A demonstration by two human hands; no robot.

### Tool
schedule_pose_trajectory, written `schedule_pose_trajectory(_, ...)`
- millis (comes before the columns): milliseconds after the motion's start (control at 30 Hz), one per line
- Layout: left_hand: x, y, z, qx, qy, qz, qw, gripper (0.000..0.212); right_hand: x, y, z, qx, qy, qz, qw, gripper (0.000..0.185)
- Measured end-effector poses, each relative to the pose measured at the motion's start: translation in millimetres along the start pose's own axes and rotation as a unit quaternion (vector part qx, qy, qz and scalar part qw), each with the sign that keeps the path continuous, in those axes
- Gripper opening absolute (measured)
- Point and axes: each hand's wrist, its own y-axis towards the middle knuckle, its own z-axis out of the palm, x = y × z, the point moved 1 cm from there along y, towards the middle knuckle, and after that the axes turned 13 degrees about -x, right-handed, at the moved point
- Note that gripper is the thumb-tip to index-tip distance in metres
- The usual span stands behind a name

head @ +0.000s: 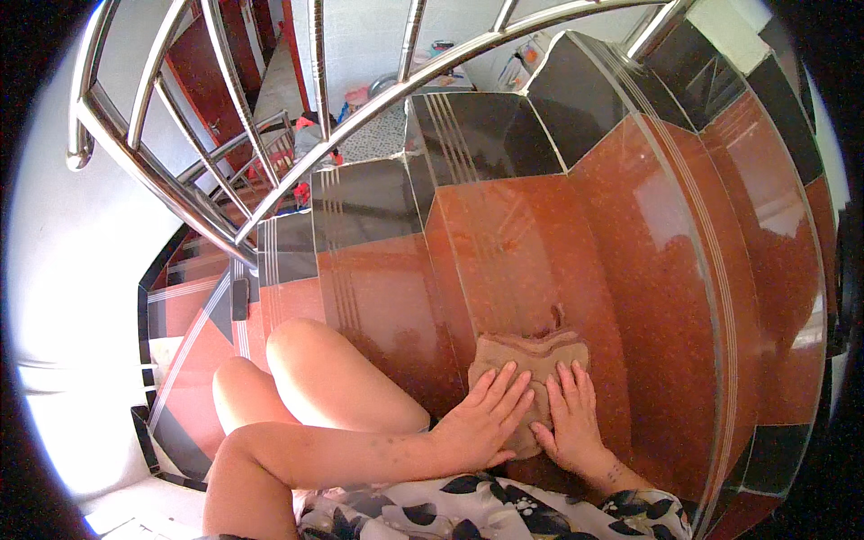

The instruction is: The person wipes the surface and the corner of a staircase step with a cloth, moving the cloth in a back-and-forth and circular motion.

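Observation:
A folded tan cloth (533, 358) lies on a glossy reddish-brown stair tread in front of me. My left hand (482, 418) rests flat on the cloth's left part, palm down, fingers spread a little. On its right part lies my right hand (574, 418), also palm down, with the thumb pointing toward the left hand. Neither hand is curled around the cloth. The cloth's far edge shows stacked, wavy layers beyond my fingertips. Under the palms its surface is hidden.
Polished steel railing (364, 128) curves along the far side of the winding stairs. Black tiles (486, 135) edge the treads. A dark smartphone (239, 299) lies on a lower step beyond my bare knees (304, 344). A brown door (216, 81) stands below, past the railing.

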Motion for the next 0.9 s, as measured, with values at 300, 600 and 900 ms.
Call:
schedule_pose_trajectory(300,59,42,-9,-0.004,0.075,-0.029,0.997,0.09,-22,90,20,-0.094,-0.037,-0.038,0.994,0.067)
schedule_pose_trajectory(600,166,105,-22,-0.132,0.151,-0.117,0.973,0.09,-48,237,33,-0.203,-0.035,-0.047,0.978,0.056)
schedule_pose_trajectory(900,136,59,-21,-0.232,0.096,-0.091,0.964,0.08,-44,178,1,-0.138,-0.031,-0.226,0.964,0.066)
